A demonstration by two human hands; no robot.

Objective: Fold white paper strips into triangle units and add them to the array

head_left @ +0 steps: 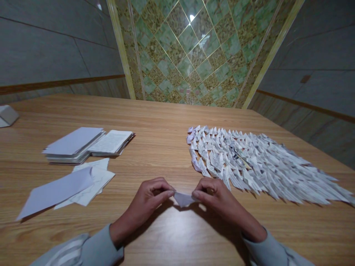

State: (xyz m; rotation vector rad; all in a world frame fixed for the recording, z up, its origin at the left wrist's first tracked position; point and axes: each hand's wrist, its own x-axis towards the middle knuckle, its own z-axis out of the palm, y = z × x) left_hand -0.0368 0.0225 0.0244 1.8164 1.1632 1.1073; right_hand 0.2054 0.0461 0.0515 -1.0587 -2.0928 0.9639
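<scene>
"In the head view, what is the left hand doing?"

"It pinches one end of a small folded paper between thumb and fingers."

"And the right hand?"

"The same at the opposite end, thumb and fingers closed on it. The paper spans the narrow gap between the hands, low in the middle of the view, over the near part of the wooden table. I can't tell whether its lower edge touches the wood."

"What does it look like?"

"Pale greyish-lilac, coming down to a blunt point in the middle."

"What lies to the right?"

"A broad spread of folded paper pieces, peaked and set close together in rows. Most are white with print; a few at the left end are lilac."

"And on the left?"

"A thick paper stack with a blank sheet on top, and a smaller printed stack right against it. Nearer the person, a lilac sheet lies partly over some white sheets."

"Anything farther out?"

"A white box, cut off by the left edge. Beyond the table stands a green and brown tiled wall."
</scene>
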